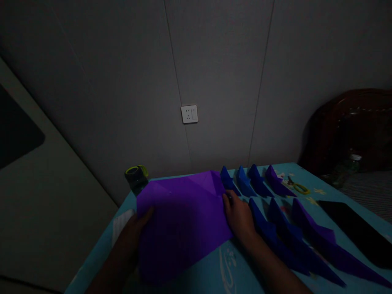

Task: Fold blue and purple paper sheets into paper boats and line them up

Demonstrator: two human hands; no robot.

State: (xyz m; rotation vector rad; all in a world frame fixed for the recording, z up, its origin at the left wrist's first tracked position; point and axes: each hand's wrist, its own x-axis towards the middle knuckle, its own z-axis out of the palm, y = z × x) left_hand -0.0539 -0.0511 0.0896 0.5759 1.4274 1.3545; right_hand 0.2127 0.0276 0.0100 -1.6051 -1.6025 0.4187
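Note:
A large sheet of purple paper [183, 220] with creases is held up above the table, tilted. My left hand [133, 228] grips its left edge, with the thumb on the near face and the other fingers hidden behind. At the right edge, my right hand [240, 214] is closed on the paper near a folded upper corner. Something small and dark shows by the right fingers, too unclear to name. Just beyond that hand stand several folded blue and purple paper boats in two rows, among them a blue boat [245, 181] and a purple boat [321, 228].
A turquoise patterned cloth [229, 265] covers the table. A dark cup [136, 179] with a yellow-green rim stands back left, near a white item [121, 222]. To the right lie yellow-handled scissors [301, 188] and a black flat object [357, 230]. A clear bottle [346, 169] is beyond.

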